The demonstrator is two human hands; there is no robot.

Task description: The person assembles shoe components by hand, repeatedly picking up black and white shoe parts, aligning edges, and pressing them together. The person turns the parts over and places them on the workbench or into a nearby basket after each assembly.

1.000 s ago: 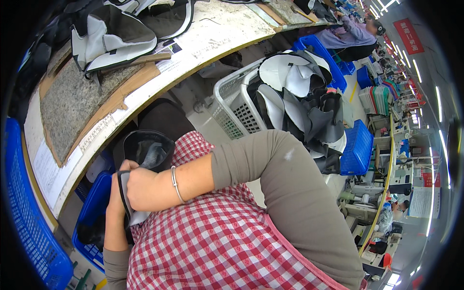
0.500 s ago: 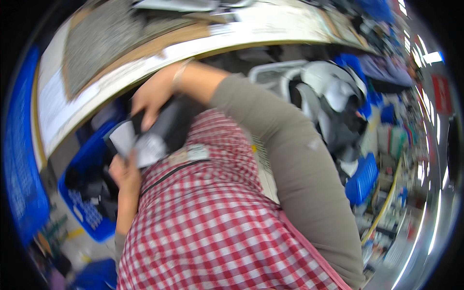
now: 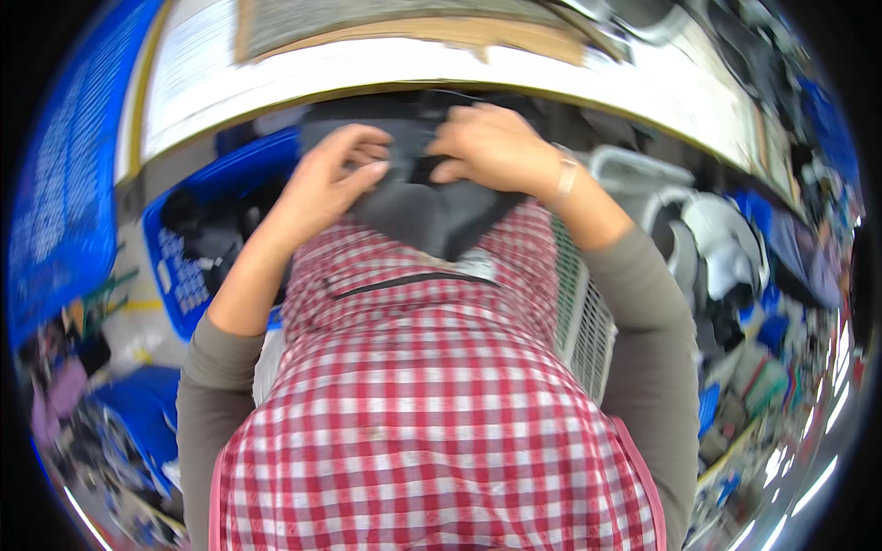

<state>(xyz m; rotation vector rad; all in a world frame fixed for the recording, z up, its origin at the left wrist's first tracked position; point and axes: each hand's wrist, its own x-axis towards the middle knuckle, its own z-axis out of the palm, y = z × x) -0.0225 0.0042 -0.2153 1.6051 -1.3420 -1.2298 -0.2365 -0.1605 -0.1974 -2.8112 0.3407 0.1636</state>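
Piece [image 3: 418, 216], black, lies against the apron [image 3: 432, 367] near the table [image 3: 367, 69] — apparently for support — with left hand [image 3: 335, 174] half-curled, right hand [image 3: 487, 147] bent over it, blur hiding whether either grips.

A white, yellow-edged bench [image 3: 386, 69] curves across at 12 o'clock. Pale floor [image 3: 138, 329] with a yellow line [image 3: 145, 305] shows at 9 o'clock. At 4 o'clock, bright strip lights [image 3: 816, 487] cross a blurred grey ceiling [image 3: 831, 510].
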